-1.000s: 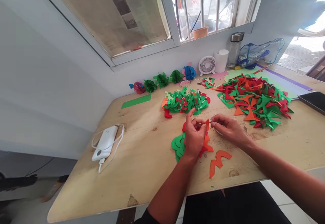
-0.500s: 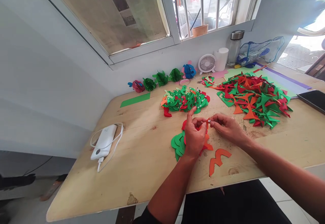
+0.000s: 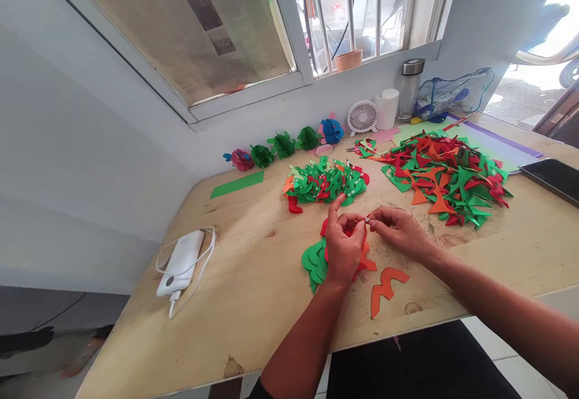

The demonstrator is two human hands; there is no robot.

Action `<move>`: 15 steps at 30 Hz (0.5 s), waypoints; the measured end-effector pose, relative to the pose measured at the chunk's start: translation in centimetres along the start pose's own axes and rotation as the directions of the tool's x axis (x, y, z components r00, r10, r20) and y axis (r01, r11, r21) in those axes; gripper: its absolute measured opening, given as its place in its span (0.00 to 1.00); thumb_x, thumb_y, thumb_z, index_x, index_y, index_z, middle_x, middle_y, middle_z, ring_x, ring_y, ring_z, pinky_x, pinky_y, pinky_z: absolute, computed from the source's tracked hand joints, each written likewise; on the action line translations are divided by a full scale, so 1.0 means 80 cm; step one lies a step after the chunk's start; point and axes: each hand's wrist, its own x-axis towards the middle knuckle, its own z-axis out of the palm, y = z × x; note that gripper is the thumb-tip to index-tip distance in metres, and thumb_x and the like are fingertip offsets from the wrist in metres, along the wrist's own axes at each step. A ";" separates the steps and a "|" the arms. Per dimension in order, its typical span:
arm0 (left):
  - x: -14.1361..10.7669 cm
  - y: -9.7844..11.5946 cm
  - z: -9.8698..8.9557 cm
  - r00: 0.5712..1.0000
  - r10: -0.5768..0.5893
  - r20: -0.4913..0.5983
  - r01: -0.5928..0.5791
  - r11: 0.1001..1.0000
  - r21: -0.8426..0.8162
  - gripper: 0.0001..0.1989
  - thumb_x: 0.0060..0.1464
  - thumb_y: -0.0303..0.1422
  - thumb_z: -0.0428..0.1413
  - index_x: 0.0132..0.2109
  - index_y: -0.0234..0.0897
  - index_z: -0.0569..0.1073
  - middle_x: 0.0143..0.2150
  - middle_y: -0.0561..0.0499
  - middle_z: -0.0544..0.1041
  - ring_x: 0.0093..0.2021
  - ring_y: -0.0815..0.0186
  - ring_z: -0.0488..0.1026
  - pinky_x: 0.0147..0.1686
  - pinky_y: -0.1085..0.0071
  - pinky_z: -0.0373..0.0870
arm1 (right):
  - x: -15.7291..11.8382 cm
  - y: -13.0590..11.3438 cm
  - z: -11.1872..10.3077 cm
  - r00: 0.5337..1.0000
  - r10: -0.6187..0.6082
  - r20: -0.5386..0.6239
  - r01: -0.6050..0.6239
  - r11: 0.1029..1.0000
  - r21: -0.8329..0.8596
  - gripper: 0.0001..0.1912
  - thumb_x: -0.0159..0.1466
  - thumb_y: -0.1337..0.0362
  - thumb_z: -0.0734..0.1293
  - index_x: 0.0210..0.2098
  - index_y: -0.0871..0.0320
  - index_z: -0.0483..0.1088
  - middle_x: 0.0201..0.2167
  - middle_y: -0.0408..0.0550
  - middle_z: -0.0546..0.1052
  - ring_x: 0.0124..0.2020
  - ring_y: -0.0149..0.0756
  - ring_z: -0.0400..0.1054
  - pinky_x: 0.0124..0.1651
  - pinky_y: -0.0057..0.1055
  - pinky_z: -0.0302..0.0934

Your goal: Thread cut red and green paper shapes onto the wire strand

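My left hand [image 3: 346, 245] pinches a small paper cutout between thumb and finger, its index finger raised. Most of the cutout is hidden, though it looked orange a moment ago. Opposite it, my right hand [image 3: 400, 230] has thumb and fingertips closed on a tiny white strip [image 3: 367, 220] at the cutout's edge. Beneath and beside my left hand lie stacked green paper cutouts [image 3: 315, 260], along with red and orange ones partly covered by the hand. An orange curved cutout [image 3: 387, 289] rests alone nearer the table edge. Beyond the hands is a heap of green and red cutouts with white bits [image 3: 325, 180].
A large pile of paper scraps [image 3: 446, 178] covers the right side, near a phone [image 3: 554, 177]. A power bank [image 3: 181, 260] with its cable lies left. Along the wall stand honeycomb paper figures [image 3: 283, 144], a small fan [image 3: 362, 116] and a glass bottle [image 3: 410, 91].
Both hands stay close together over the same spot, fingertips slightly shifted. The orange cutout between them shows less now. The whole view has moved a little.
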 end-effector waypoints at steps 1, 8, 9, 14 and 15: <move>0.000 0.000 0.000 1.000 0.001 -0.004 -0.001 1.000 0.003 0.33 0.50 0.26 0.56 0.62 0.40 0.57 0.33 0.52 0.76 0.30 0.71 0.73 0.33 0.75 0.71 | 0.000 -0.001 0.000 1.000 0.002 0.002 -0.002 1.000 0.001 0.12 0.60 0.57 0.62 0.28 0.59 0.71 0.23 0.43 0.70 0.24 0.29 0.58 0.26 0.27 0.52; 0.000 0.004 0.002 1.000 0.005 -0.031 -0.005 1.000 -0.015 0.32 0.49 0.25 0.57 0.62 0.38 0.59 0.32 0.51 0.77 0.30 0.70 0.74 0.34 0.73 0.72 | 0.000 -0.002 0.001 1.000 0.030 -0.004 -0.030 0.999 0.025 0.13 0.60 0.57 0.63 0.27 0.59 0.71 0.21 0.42 0.68 0.22 0.28 0.55 0.24 0.26 0.51; 0.000 0.005 0.002 0.999 0.003 -0.033 -0.004 1.000 -0.022 0.32 0.49 0.25 0.57 0.61 0.38 0.59 0.32 0.51 0.77 0.30 0.70 0.74 0.34 0.73 0.72 | 0.000 -0.002 0.002 1.000 0.031 -0.006 -0.030 0.999 0.026 0.13 0.59 0.56 0.63 0.27 0.59 0.71 0.21 0.42 0.68 0.22 0.27 0.55 0.24 0.26 0.51; 0.001 0.006 0.002 0.999 -0.002 -0.049 0.001 1.000 -0.029 0.32 0.49 0.25 0.57 0.61 0.37 0.59 0.31 0.51 0.78 0.31 0.70 0.75 0.37 0.72 0.72 | 0.001 -0.002 0.003 0.999 0.047 -0.025 -0.046 0.999 0.011 0.13 0.59 0.57 0.63 0.27 0.60 0.72 0.21 0.42 0.69 0.22 0.27 0.56 0.24 0.26 0.51; 0.001 0.006 0.002 0.999 -0.003 -0.054 0.002 1.000 -0.026 0.32 0.49 0.25 0.57 0.61 0.37 0.59 0.31 0.51 0.78 0.31 0.70 0.75 0.37 0.72 0.73 | 0.001 -0.003 0.003 0.998 0.050 -0.030 -0.050 0.999 0.008 0.13 0.59 0.57 0.63 0.27 0.59 0.72 0.21 0.42 0.68 0.22 0.27 0.56 0.24 0.25 0.51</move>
